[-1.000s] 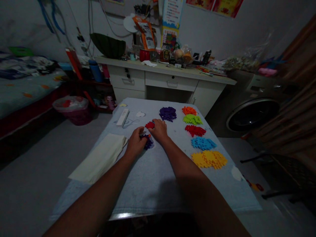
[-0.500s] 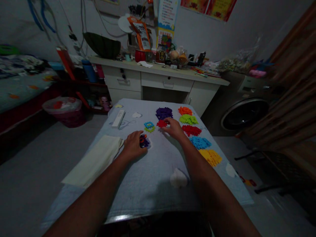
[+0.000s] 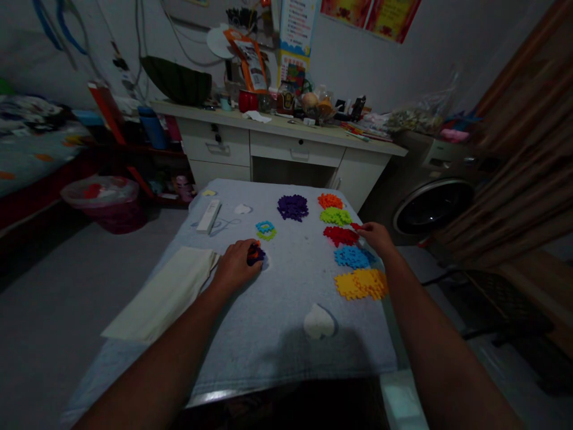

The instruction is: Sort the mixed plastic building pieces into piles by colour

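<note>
My left hand (image 3: 235, 266) rests on the blue-grey cloth, fingers curled round a small dark purple and orange cluster of plastic pieces (image 3: 255, 254). My right hand (image 3: 376, 237) reaches to the right side of the table, its fingertips pinched on a red piece at the edge of the red pile (image 3: 340, 235). Below that pile lie a blue pile (image 3: 353, 257) and a yellow pile (image 3: 360, 283); above it a green pile (image 3: 335, 215), an orange pile (image 3: 330, 200) and a purple pile (image 3: 292, 206). A small blue and green ring of pieces (image 3: 265, 229) sits alone mid-table.
A folded cream cloth (image 3: 163, 294) lies at the left edge of the table (image 3: 277, 334). A white remote (image 3: 208, 216) lies at the far left. A cluttered white desk (image 3: 286, 143), a washing machine (image 3: 430, 197) and a pink bin (image 3: 105, 200) stand beyond.
My right hand has carried a red cluster from the middle of the table rightward to the red pile. The blue and green ring came into sight. My left hand stayed on its cluster.
</note>
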{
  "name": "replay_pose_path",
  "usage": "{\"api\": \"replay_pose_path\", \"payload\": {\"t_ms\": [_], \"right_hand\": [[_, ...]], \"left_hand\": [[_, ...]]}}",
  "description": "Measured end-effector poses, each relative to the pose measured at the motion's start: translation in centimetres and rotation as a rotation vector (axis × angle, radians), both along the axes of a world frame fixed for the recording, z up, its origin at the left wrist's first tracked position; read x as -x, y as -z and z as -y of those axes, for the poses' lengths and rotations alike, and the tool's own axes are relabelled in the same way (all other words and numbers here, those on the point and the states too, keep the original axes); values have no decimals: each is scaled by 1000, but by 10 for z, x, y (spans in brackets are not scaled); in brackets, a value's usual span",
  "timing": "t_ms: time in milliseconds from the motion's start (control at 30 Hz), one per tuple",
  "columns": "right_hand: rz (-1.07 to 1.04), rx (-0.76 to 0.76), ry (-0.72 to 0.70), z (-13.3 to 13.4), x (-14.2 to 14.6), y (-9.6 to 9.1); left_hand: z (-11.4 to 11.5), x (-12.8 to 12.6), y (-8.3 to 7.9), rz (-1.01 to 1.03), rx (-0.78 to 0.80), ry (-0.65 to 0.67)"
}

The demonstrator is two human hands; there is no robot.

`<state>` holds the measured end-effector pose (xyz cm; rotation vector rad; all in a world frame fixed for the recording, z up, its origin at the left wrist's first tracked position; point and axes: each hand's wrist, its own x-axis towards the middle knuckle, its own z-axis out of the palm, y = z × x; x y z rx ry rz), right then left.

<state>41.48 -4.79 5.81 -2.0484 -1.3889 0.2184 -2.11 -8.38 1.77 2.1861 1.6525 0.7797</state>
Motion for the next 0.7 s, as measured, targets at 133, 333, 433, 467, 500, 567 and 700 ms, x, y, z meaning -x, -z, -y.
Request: {"api": "replay_pose_path", "payload": {"t_ms": [133,333,433,467,500,567,700], "right_hand": [[32,83,18,-1,6,3],[129,-13,-10,1,57,-10],[123,-110,-241,5,111,-13],[90,-102,-337,6,131,-12],[61,-82,-428,8,151,-10],[52,-32,-592,11,189,-4],[70,-23,-735,16,241,11]], "left_hand": [[-1,-2,1,67,-19,-16],[-1,-5,2,122,-28,-28],[-1,-5,3,103,-37,-28],[-1,-6,3,94,-39,-30],[-1,-6,3,83,-40,-32],[-1,-6,3,59,-41,-36],[-1,-7,5,-1,-46,-68]]}}
